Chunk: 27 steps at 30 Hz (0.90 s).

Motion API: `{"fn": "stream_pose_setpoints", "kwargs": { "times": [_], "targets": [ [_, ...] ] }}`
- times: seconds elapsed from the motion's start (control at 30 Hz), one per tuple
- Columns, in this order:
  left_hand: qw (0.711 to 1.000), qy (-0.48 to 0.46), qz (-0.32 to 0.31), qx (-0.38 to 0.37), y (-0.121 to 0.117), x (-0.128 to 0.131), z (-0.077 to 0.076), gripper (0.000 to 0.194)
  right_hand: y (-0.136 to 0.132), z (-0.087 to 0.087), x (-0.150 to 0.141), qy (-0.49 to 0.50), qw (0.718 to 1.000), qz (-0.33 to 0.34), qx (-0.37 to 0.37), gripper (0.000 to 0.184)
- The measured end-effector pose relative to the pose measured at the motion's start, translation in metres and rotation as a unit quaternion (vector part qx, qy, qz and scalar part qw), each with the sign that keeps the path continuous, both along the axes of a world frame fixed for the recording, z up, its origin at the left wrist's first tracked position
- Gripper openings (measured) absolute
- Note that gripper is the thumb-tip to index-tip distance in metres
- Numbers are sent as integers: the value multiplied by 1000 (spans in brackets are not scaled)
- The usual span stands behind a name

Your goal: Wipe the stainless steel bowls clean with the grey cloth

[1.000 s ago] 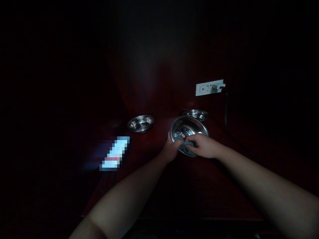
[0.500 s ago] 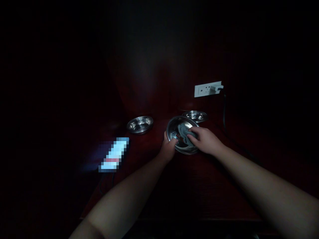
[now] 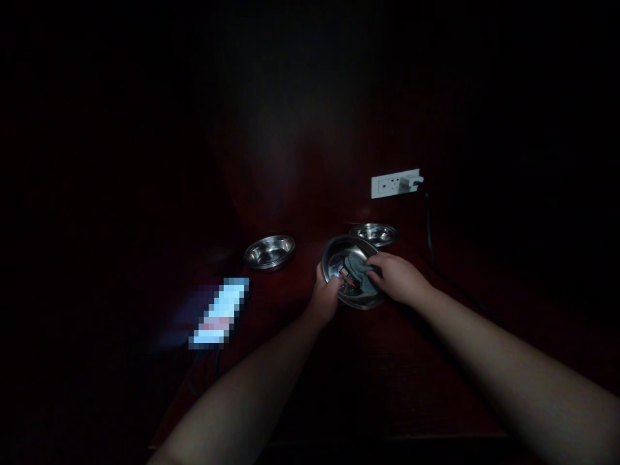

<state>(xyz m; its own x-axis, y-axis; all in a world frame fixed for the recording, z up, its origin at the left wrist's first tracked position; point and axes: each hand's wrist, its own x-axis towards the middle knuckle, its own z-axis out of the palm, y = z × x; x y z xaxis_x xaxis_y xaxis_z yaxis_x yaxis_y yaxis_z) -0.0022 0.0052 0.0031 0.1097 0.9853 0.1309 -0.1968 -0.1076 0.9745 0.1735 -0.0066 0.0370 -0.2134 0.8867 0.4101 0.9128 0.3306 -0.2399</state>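
The two hands are apart from each other, one on either side of a steel bowl (image 3: pixel 343 247). The left hand (image 3: pixel 325 300) is clamped on the bowl's near left side, its thumb over the rim and its fingers mostly hidden round the outside. The right hand (image 3: pixel 400 278) pinches a grey-green cloth (image 3: pixel 358 266) between thumb and fingers at the bowl's right side. The cloth lies bunched inside the bowl, against the wall and bottom nearest the right hand. Just left of the cloth, in the bottom of the bowl, is a small orange and dark label (image 3: pixel 347 275), near the left thumb.

The bowl is tilted, its opening turned toward the person, above the middle of a dark red table (image 3: pixel 310 387); whether its base touches the table cannot be told. Behind it, partly overlapped by its rim in this view, a shallow steel dish (image 3: pixel 374 234) sits on the table. To the left, well apart from the bowl, stands another dish (image 3: pixel 269 265), upright. Nearer the person and further left is a bright, pixelated screen (image 3: pixel 220 313), with a thin cable (image 3: pixel 194 374) below it.

On the upright surface behind, a white socket (image 3: pixel 385 186) holds a plug (image 3: pixel 408 185), and a dark cord (image 3: pixel 429 229) runs down to the table.
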Motion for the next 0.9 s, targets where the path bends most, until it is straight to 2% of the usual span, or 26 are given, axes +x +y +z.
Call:
{"fn": "stream_pose_setpoints", "kwargs": {
  "times": [0.23, 0.4, 0.6, 0.9],
  "targets": [
    [999, 24, -16, 22, -1, -1, -1, 47, -3, -1, -6, -74, 996, -3, -55, 17],
    [999, 19, -17, 33, -1, 1, -3, 47, -6, -1, -10, -97, 993, 10, -69, 17],
    [999, 20, -23, 35, -4, 1, -1, 46, -9, -2, -11, -77, 993, 27, -82, 18],
    [999, 12, -39, 33, -2, 1, -8, 48, -9, -3, -10, -29, 991, 82, -99, 20]
  ]
}}
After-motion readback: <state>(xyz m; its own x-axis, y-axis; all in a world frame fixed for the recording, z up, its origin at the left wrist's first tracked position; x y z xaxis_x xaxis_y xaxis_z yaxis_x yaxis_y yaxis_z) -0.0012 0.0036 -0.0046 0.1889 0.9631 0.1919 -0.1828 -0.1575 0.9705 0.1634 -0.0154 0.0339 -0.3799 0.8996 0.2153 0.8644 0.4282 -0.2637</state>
